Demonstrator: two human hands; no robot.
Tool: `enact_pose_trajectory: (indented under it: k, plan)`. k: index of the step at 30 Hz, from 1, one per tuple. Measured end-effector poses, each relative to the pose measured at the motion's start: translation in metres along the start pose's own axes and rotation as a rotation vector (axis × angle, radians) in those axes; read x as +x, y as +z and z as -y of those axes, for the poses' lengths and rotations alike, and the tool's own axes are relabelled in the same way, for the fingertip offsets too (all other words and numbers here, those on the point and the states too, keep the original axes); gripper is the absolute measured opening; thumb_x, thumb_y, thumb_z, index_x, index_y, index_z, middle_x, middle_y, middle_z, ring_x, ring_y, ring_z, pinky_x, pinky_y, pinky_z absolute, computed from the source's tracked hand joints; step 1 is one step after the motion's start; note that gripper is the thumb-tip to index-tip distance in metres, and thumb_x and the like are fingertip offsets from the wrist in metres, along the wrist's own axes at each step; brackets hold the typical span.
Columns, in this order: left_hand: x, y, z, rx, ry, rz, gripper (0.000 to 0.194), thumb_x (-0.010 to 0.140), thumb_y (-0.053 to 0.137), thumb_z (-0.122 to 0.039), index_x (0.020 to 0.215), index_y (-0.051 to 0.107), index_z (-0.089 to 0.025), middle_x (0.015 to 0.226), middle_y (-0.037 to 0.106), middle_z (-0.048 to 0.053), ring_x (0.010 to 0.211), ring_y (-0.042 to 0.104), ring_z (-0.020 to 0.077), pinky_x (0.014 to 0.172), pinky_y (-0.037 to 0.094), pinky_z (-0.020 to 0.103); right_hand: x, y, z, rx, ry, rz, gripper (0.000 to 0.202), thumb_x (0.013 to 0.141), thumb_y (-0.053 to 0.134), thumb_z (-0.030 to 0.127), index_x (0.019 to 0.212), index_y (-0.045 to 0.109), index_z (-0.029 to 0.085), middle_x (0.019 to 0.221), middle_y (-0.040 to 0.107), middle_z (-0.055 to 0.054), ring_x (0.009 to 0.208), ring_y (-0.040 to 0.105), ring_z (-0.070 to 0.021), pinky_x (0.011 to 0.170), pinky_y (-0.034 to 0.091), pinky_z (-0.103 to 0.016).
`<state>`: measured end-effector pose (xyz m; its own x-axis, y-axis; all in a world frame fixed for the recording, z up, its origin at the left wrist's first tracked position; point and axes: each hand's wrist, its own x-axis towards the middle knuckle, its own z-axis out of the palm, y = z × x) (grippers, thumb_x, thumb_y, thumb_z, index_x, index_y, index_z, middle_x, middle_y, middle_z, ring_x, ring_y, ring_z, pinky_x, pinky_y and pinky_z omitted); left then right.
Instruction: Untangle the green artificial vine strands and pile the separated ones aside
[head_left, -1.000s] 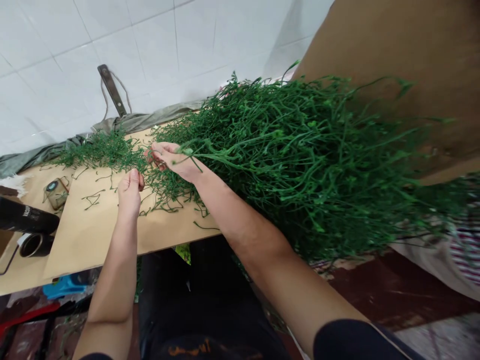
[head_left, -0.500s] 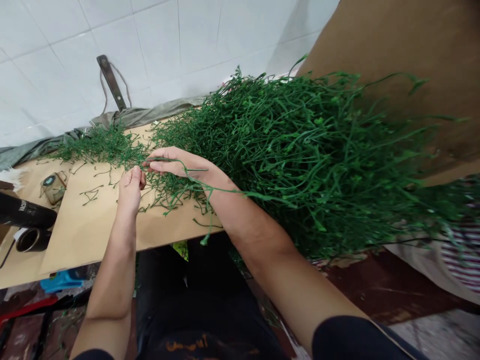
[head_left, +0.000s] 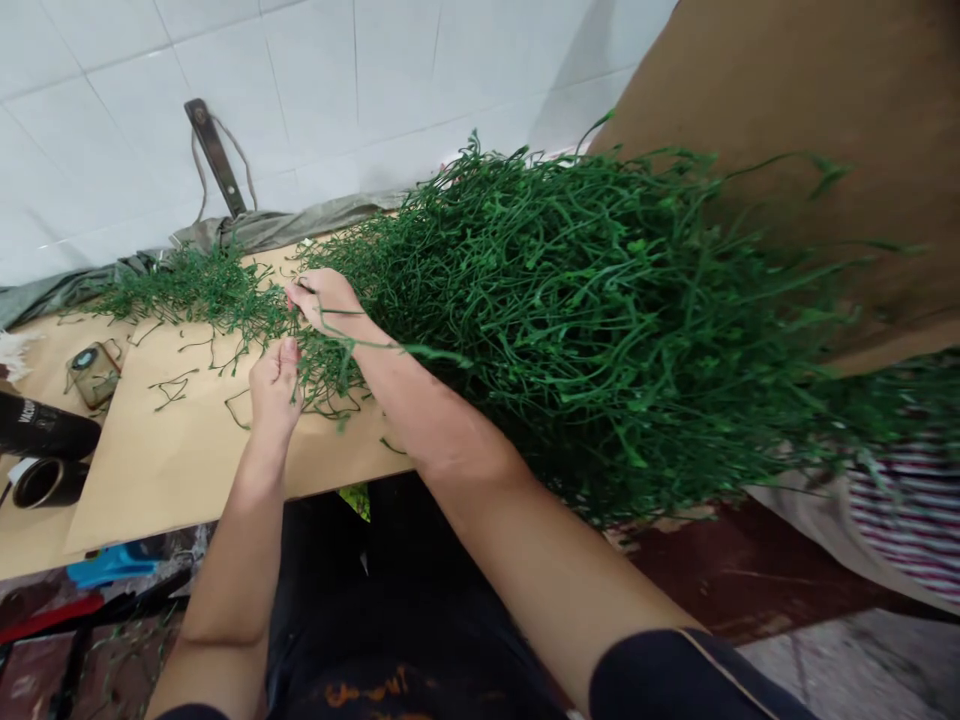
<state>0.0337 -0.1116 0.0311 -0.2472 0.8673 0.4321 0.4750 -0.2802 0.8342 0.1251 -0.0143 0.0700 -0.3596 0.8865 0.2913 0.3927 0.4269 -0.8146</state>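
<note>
My right hand (head_left: 324, 298) is closed on a long green stem (head_left: 427, 352), whose length trails back over the wrist toward the right. Just below and left of it, my left hand (head_left: 276, 385) has its fingers curled together; what they hold, if anything, is too small to make out. A big heap of green stems (head_left: 600, 300) fills the right side beside my right forearm. Behind my hands lies a lower pile of short green pieces (head_left: 199, 285) on the tan board (head_left: 165, 450).
At the left are a transparent case (head_left: 94, 375), a black cylinder (head_left: 45, 425) and a dark cup (head_left: 49, 483). A wooden piece with cord (head_left: 216, 160) leans on the tiled wall. A large brown sheet (head_left: 810, 90) stands at the right.
My right hand has moved up and closed on the stem, carrying it leftward. My left hand has shifted slightly down and right, and the two hands are farther apart.
</note>
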Motion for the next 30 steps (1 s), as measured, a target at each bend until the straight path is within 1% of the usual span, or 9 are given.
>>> enact_pose_trajectory:
  k: [5,7,11,14,17,19,24,27,30]
  plan:
    - [-0.026,-0.011,-0.016,0.121,0.115,0.051,0.047,0.088,0.04,-0.05,0.053,0.037,-0.019,0.051,0.035,-0.003,0.051,0.034,0.0103,0.052,0.027,0.026,0.026,-0.019,-0.034,-0.084,0.309,-0.362,0.024,0.09,0.039,0.02,0.072,0.053,0.014,0.075,0.054,-0.004,0.074,0.051,-0.0135,0.074,0.041,-0.028]
    - [-0.027,-0.015,-0.014,0.097,0.054,0.086,0.046,0.089,0.04,-0.048,0.052,0.037,-0.019,0.05,0.034,-0.003,0.05,0.033,0.01,0.051,0.028,0.026,0.027,-0.031,-0.044,0.097,0.304,-0.445,0.026,0.093,0.035,0.021,0.072,0.05,0.015,0.07,0.05,-0.001,0.067,0.047,-0.0098,0.067,0.041,-0.023]
    - [-0.002,-0.014,0.001,0.041,-0.085,0.102,0.041,0.089,0.041,-0.039,0.053,0.044,-0.019,0.049,0.038,-0.003,0.049,0.036,0.0099,0.052,0.031,0.024,0.01,-0.038,-0.027,0.693,0.224,-0.171,0.027,0.092,0.042,0.028,0.068,0.046,0.017,0.055,0.039,0.006,0.046,0.035,-0.0045,0.045,0.031,-0.016]
    - [0.017,-0.004,0.008,0.086,-0.105,0.2,0.026,0.085,0.046,-0.029,0.063,0.054,-0.017,0.053,0.044,-0.003,0.053,0.041,0.0103,0.055,0.034,0.023,-0.004,-0.033,-0.006,0.868,0.227,0.015,0.028,0.09,0.049,0.03,0.066,0.047,0.016,0.051,0.041,0.006,0.042,0.034,-0.0029,0.041,0.029,-0.014]
    - [0.024,0.006,0.016,0.177,-0.133,0.273,0.013,0.08,0.051,-0.024,0.081,0.061,-0.015,0.067,0.055,0.0,0.06,0.048,0.0113,0.061,0.039,0.023,-0.012,-0.032,0.004,0.954,0.245,0.106,0.03,0.091,0.048,0.029,0.065,0.047,0.015,0.049,0.041,0.007,0.041,0.035,-0.0022,0.04,0.029,-0.013]
    - [0.024,0.01,0.023,0.256,-0.14,0.28,0.022,0.078,0.055,-0.025,0.094,0.062,-0.012,0.086,0.061,0.006,0.07,0.053,0.0139,0.067,0.044,0.027,-0.015,-0.034,0.005,0.985,0.246,0.142,0.031,0.092,0.047,0.029,0.065,0.046,0.015,0.049,0.039,0.007,0.041,0.034,-0.002,0.039,0.029,-0.013]
    - [0.027,0.004,0.036,0.369,-0.074,0.119,0.043,0.075,0.059,-0.028,0.114,0.059,-0.009,0.115,0.057,0.019,0.107,0.054,0.0257,0.092,0.044,0.041,-0.022,-0.04,0.01,0.991,0.278,0.24,0.035,0.095,0.038,0.024,0.061,0.041,0.015,0.045,0.035,0.008,0.039,0.029,-0.0025,0.038,0.025,-0.013]
    - [0.029,-0.005,0.031,0.359,-0.033,0.109,0.037,0.077,0.057,-0.029,0.108,0.063,-0.011,0.113,0.061,0.017,0.111,0.054,0.026,0.097,0.042,0.04,-0.025,-0.038,0.014,0.955,0.289,0.307,0.037,0.096,0.035,0.022,0.059,0.039,0.015,0.043,0.033,0.008,0.039,0.028,-0.0027,0.038,0.024,-0.014]
    - [0.026,-0.013,0.017,0.325,-0.039,0.179,0.029,0.08,0.053,-0.033,0.095,0.069,-0.014,0.095,0.068,0.011,0.096,0.06,0.0227,0.088,0.046,0.036,-0.023,-0.029,0.013,0.862,0.3,0.298,0.038,0.096,0.036,0.022,0.058,0.038,0.016,0.041,0.033,0.008,0.037,0.026,-0.0028,0.039,0.022,-0.015]
